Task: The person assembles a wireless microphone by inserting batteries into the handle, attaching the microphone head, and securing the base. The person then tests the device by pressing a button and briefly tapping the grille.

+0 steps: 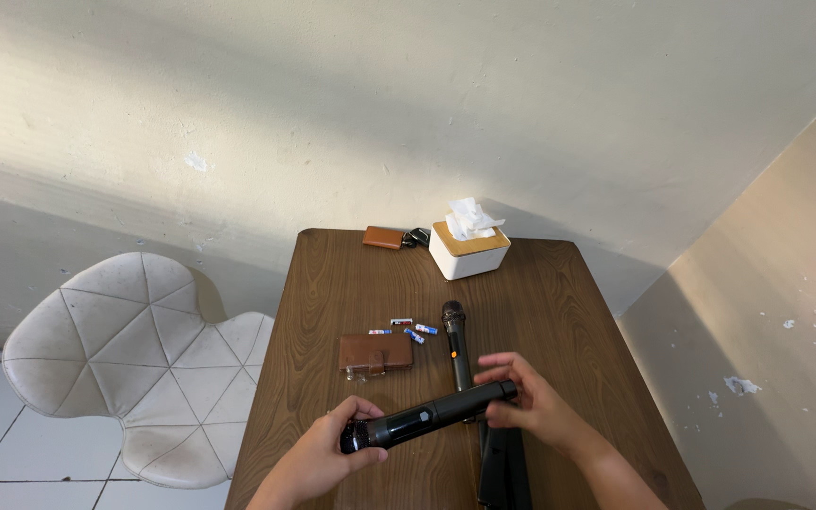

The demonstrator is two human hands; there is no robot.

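Observation:
A black handheld microphone [432, 416] lies across both my hands, low over the wooden table [540, 293]. My left hand [328, 453] grips its head end. My right hand [531, 401] closes around its tail end. A second black microphone [456, 342] lies on the table just beyond, its head pointing away from me. Several small batteries [406, 328] lie loose to its left, next to a brown leather case [376, 352].
A white tissue box with a wooden lid [467, 246] stands at the far edge, beside a brown wallet [383, 237] and a dark bunch of keys [416, 236]. A black flat object [504, 463] lies near me. A white quilted chair [134, 349] stands left.

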